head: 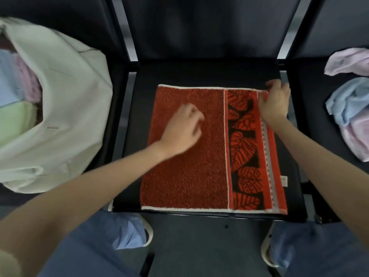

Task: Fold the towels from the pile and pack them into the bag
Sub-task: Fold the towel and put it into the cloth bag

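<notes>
Red towel (185, 156) lies flat on the seat (199, 72) at centre. Left hand (179, 128) rests on it, fingers loosely curled; right hand (274, 102) pinches its 1 o'clock corner. Bag (65, 108) at 9 o'clock, pile (351, 108) at 3.

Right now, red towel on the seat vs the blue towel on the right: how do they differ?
The red towel lies spread flat on the middle seat; the blue towel sits crumpled on the right seat. The red one has a leaf-pattern border; the blue one is plain. Both hands are at the red towel; none touches the blue. Neither is in the bag yet.
</notes>
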### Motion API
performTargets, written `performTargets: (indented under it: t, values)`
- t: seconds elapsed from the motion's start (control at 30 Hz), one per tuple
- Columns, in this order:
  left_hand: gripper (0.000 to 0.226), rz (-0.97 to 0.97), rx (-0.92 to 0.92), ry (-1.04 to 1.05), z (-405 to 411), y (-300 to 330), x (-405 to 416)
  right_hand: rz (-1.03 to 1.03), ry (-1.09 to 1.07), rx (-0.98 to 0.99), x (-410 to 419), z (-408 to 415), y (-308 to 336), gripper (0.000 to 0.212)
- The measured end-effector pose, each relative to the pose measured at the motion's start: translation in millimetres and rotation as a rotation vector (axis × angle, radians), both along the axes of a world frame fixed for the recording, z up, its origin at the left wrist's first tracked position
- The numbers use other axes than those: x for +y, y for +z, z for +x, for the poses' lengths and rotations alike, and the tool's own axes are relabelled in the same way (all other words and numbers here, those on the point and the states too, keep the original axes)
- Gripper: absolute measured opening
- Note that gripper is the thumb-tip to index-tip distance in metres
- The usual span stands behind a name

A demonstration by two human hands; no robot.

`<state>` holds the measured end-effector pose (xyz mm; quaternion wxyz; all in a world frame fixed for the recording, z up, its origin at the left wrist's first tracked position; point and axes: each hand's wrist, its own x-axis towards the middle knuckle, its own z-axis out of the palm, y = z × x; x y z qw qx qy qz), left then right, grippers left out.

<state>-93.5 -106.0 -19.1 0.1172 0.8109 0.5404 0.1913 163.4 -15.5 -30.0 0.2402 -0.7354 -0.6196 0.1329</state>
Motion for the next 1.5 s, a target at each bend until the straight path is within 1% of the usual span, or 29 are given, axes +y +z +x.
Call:
performTargets:
  t: [0.07,0.13,0.2,0.27,0.37,0.43,0.57,0.6,0.67,0.7,0.77,0.83,0.9,0.97,1.03,1.13,1.23,1.33,1.43,1.5]
  values:
    - [0.018,-0.072,-0.084,-0.168,32.9,-6.1,-35.8,-0.057,-0.067,0.015,5.3,4.4,-1.8,0.037]
    - [0.021,-0.148,-0.133,-0.321,61.4,-13.3,-64.9,-0.113,-0.105,0.013,6.7,6.4,-4.6,0.044]
    - [0.026,-0.198,-0.132,-0.438,84.2,-17.6,-86.1,-0.166,-0.128,0.05,9.6,8.7,-4.8,0.047]
    - [0.032,-0.205,-0.103,-0.522,103.2,-19.2,-99.2,-0.213,-0.119,0.08,15.3,11.7,-2.4,0.047]
    - [0.04,-0.156,-0.073,-0.596,126.3,-16.4,-109.6,-0.265,-0.106,0.112,30.4,25.1,-9.8,0.042]
    - [0.042,-0.126,-0.037,-0.624,137.9,-15.1,-111.9,-0.285,-0.103,0.142,30.3,24.4,-3.8,0.036]
    - [0.027,-0.127,0.017,-0.638,162.7,-8.7,-118.7,-0.295,-0.06,0.186,15.9,29.9,10.3,0.026]
    - [0.023,-0.147,0.019,-0.619,167.5,-6.8,-121.0,-0.283,-0.059,0.197,11.5,34.3,10.6,0.025]
    - [0.015,-0.255,0.005,-0.564,173.8,-1.7,-126.6,-0.238,-0.06,0.21,2.5,45.2,13.0,0.021]
    - [0.014,-0.329,-0.02,-0.529,175.4,3.2,-129.3,-0.208,-0.065,0.219,-0.6,51.3,14.5,0.019]
    - [0.012,-0.474,-0.131,-0.43,175.1,16.1,-132.4,-0.138,-0.096,0.271,-5.2,60.4,20.2,0.017]
    - [0.011,-0.599,-0.241,-0.31,169.2,31.7,-130.2,-0.084,-0.147,0.37,-6.7,63.2,31.2,0.016]
    - [0.007,-0.752,-0.334,-0.204,157.6,46.0,-127.2,-0.07,-0.202,0.519,-7.6,59.4,43.6,0.018]
    - [0.016,-0.942,-0.454,-0.098,141.8,57.9,-125.5,-0.066,-0.218,0.674,-6.4,50.4,53.6,0.021]
    - [0.017,-1.048,-0.523,-0.004,118.9,69.2,-127.4,-0.059,-0.21,0.768,-4.4,31.9,64.1,0.023]
    - [0.013,-1.136,-0.623,0.134,78.0,84.2,-133.5,-0.053,-0.182,0.841,0.4,-8.9,79.8,0.026]
    - [0.014,-1.171,-0.699,0.216,38.1,93.9,-140.0,-0.073,-0.11,0.845,3.0,-56.9,88.5,0.023]
    - [0.013,-1.154,-0.704,0.254,2.9,96.2,-146.5,-0.067,-0.057,0.829,3.1,-107.0,90.6,0.023]
    - [0.013,-1.135,-0.712,0.344,-26.4,88.1,-151.0,-0.04,-0.059,0.8,4.9,-148.5,79.1,0.025]
    - [0.012,-1.117,-0.698,0.387,-40.8,78.4,-153.2,-0.052,-0.074,0.766,3.9,-170.4,66.5,0.019]
